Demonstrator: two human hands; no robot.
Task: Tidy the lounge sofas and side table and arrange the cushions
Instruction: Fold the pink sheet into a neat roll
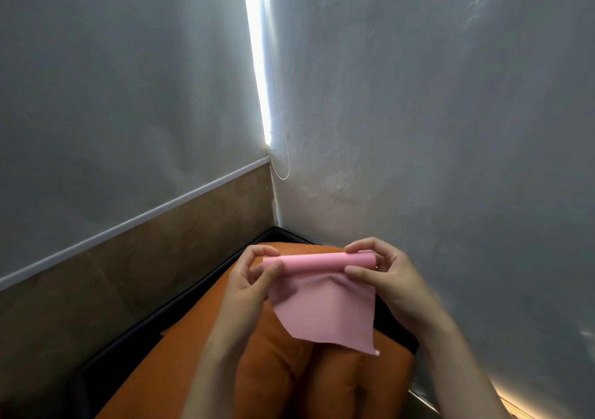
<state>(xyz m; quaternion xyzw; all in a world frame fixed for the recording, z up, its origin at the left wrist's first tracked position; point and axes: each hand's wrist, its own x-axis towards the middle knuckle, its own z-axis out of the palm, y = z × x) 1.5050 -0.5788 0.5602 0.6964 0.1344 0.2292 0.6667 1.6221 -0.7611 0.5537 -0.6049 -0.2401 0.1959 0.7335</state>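
**Forearms raised, pink cloth half rolled over the cushions**

Both forearms (219,354) rise from the bottom edge and meet above the orange cushions (273,370), which lie on the dark sofa (128,344) pushed into the corner of the room. Between the hands hangs a pink cloth (325,309). Its top edge is wound into a slim tube and the rest drops as a loose flap, with one corner pointing down to the right. It appears to be held in the air in front of the cushions, though whether the low corner brushes them cannot be told.

The left grip (248,277) is narrow, with thumb and curled fingertips pinching the left end of the tube. The right grip (383,274) matches it at the other end, fingers arched over the top and thumb pressed under the roll. Both wrists are bent inward and the palms half face each other.

The step in hand looks like rolling up a stray cloth as part of the tidying, and the cushions seem not yet arranged. Next, both ends probably need turning at the same rate so the tube stays even. The flap is limp and may skew or slip. No side surface is in view to put it on.
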